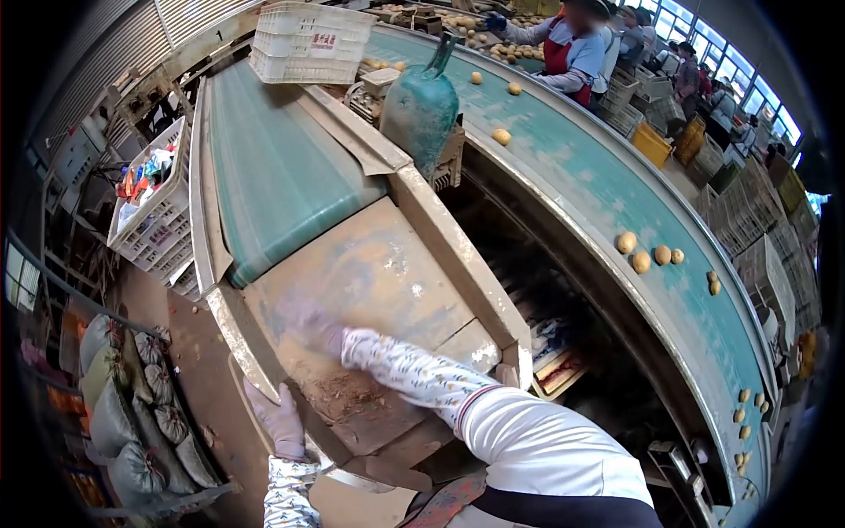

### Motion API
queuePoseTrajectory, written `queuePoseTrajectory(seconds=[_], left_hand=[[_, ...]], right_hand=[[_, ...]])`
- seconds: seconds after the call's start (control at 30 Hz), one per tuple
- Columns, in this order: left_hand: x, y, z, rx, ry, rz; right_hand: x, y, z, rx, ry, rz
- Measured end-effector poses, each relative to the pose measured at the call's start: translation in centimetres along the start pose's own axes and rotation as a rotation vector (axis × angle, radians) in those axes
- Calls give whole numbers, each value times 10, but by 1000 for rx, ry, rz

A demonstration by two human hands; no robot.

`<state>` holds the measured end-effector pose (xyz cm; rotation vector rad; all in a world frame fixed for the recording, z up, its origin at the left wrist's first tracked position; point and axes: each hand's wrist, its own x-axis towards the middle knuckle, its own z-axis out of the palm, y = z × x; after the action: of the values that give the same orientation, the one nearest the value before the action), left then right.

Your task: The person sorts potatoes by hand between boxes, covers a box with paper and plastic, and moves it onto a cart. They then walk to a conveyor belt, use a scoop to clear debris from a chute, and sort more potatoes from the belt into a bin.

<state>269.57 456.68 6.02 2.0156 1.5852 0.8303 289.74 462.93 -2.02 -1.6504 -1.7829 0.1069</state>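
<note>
My left hand (pixel 279 421), in a pale glove, grips the metal side edge (pixel 231 330) of a chute, thumb on the inner side and fingers along the outer side. Over the dusty chute floor (pixel 387 255) is my right hand (pixel 312 321), also gloved and smeared by motion; whether it holds anything cannot be made out. Below it lies a patch of loose brown soil (pixel 361 392). A green conveyor belt (pixel 290 167) ends at the top of this chute.
A curved green conveyor (pixel 581 185) on the right carries several potatoes (pixel 641 261). A teal container (pixel 421 110) stands between the belts. White crates (pixel 308 44) sit at the belt's far end; filled sacks (pixel 141 405) line the left. Co-workers (pixel 572 53) stand beyond.
</note>
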Motion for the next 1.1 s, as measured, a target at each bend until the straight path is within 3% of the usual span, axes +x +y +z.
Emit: queuePoseTrajectory(seconds=[0.03, 0.1, 0.13, 0.17, 0.2, 0.23, 0.27, 0.33, 0.37, 0.4, 0.47, 0.53, 0.57, 0.6, 0.67, 0.7, 0.77, 0.83, 0.9, 0.93, 1.0, 1.03, 1.07, 1.1], left_hand=[[2, 0, 0, -3, -1, -2], [-3, -1, -4, -14, 3, -43], [-3, 0, -7, 5, 2, -44], [-2, -3, -2, 23, 7, -46], [-1, -1, -2, 32, 8, -48], [-1, 5, -2, 94, 64, 22], [-2, 12, -4, 14, 34, 14], [-3, 36, -10, -151, 96, 10], [-4, 48, -16, -124, 74, -123], [-2, 45, -23, -119, 45, -82], [-3, 31, -18, -95, 157, -5], [-2, 29, -19, 35, 169, -20], [-2, 22, -16, 95, 184, -18], [-1, 4, -6, 164, 203, 13], [1, 20, -19, 109, 120, -61], [1, 20, -20, 110, 100, -102], [-1, 8, -14, 124, 41, -147], [0, -18, 6, 235, 233, -42], [-10, -28, 12, 290, 271, -20], [-8, -26, 9, 287, 228, -37], [-13, -17, -4, 175, 183, -59], [-37, -15, -1, 107, 314, 92], [-43, -16, -12, 93, 504, 230], [-75, -3, -21, -39, 507, 313]], right_hand=[[-5, -18, 10, 22, 296, -244], [-13, -6, 16, 379, 211, -219], [-9, -7, -16, 561, 154, -209], [19, 0, -81, 318, 391, -348], [56, 17, -146, 62, -116, 77], [51, 36, -189, 163, 720, -173], [58, 62, -241, -5, 884, -147], [88, 147, -288, -383, 1077, 156], [102, 186, -313, -545, 1144, 332], [106, 204, -335, -253, 982, 493], [118, 281, -347, 244, 826, 485], [151, 409, -343, 1145, 725, 203], [147, 388, -378, 255, 434, 82], [143, 369, -415, -606, 408, -150], [136, 257, -466, -707, 529, -284], [132, 227, -492, -697, 538, -462], [99, 174, -502, 42, 447, -381], [51, 97, -471, 619, 229, -77], [-11, 3, -427, 465, -90, 50], [-55, -40, -396, 696, -28, 412], [-117, -109, -355, 794, -222, 492], [-177, -125, -340, 506, -453, 320], [-202, -125, -329, 457, -516, 35], [-249, -115, -315, 464, -534, 61]])
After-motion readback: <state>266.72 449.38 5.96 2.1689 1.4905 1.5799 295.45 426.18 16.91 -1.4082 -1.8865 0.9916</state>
